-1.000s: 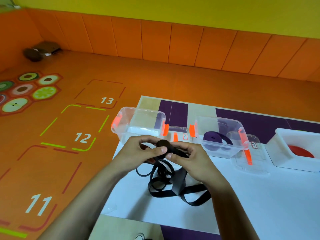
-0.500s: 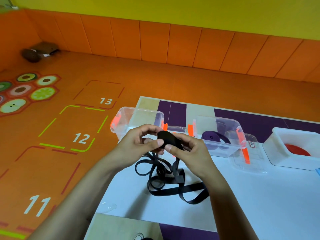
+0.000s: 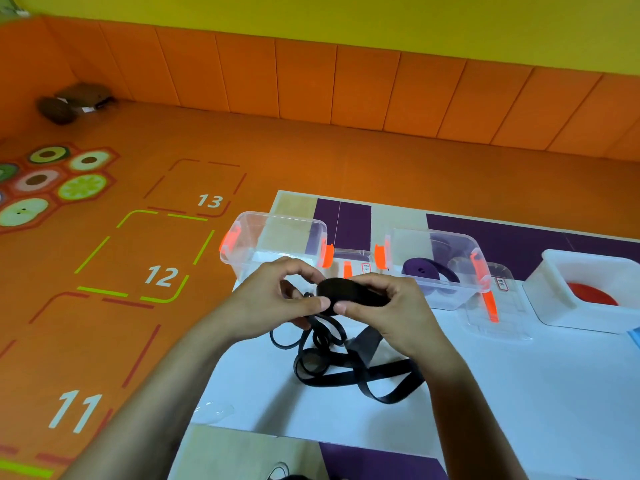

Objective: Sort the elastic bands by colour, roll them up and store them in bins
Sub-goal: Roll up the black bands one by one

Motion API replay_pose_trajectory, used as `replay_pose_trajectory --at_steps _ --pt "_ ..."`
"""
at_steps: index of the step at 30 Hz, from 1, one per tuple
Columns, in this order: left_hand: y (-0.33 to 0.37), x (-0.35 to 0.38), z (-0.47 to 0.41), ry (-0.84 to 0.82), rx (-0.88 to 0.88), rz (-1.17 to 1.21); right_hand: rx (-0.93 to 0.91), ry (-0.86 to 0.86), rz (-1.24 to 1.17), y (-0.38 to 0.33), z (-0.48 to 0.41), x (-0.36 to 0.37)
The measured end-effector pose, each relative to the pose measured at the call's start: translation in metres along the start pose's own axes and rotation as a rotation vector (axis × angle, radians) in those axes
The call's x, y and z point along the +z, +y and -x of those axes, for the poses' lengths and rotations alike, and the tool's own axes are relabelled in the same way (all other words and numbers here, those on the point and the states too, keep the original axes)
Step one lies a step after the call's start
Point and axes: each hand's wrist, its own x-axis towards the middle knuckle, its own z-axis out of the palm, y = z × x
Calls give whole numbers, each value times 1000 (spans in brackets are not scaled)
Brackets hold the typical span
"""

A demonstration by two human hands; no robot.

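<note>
Two hands — left hand [image 3: 273, 301], right hand [image 3: 401, 315] — pinch the black band roll [image 3: 341, 291] between their fingers [image 3: 389, 285], tail [image 3: 394, 396] trailing below.

Reaching in from the bottom edge with left forearm [image 3: 166, 386] and right forearm [image 3: 462, 393], both bare, angling toward each other and meeting near centre. Pinching with left hand [image 3: 270, 303]: thumb tip pressing the near face of the black roll [image 3: 341, 292], index curling over the top, remaining fingers curling loosely behind. Gripping the same roll from the other side with right hand [image 3: 394, 313], thumb tip almost touching the left thumb, fingers wrapping over the top, knuckles facing up.
</note>
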Motion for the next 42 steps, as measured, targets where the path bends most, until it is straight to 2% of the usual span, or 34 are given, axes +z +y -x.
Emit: replay_pose_trajectory --at_steps 4,7,9,11,17,22,24,29,33,36,38,40,42 --pt "14 -8 4 -84 112 -215 10 -56 196 -12 -1 -4" --pt "14 -4 4 -120 127 -475 28 -80 191 -13 2 -2" --pt "11 0 4 -103 146 -525 28 -85 157 -12 3 -1" --pt "7 0 4 -70 162 -419 7 -66 96 -10 4 -1" --pt "6 5 5 -6 131 205 -123 44 -138 -6 -1 1" --pt "2 15 -4 87 162 689 -103 112 -375 -7 -3 20" --pt "2 21 -5 111 125 754 -84 152 -419 -7 -3 25" --pt "7 21 -5 147 93 585 -69 143 -399 -4 -5 21" --pt "14 8 -2 98 45 265 -44 55 -190 -6 -7 1" --pt "29 -4 -3 67 126 -3 -43 -40 -59 -12 -9 -9" --pt "40 -12 -7 12 195 -120 -75 -37 -24 -19 -11 -9" --pt "47 -16 -9 -6 258 -125 -126 -1 -69 -26 -11 -7" --pt "49 -16 -9 24 308 -30 -164 30 -172 -30 -11 -8"
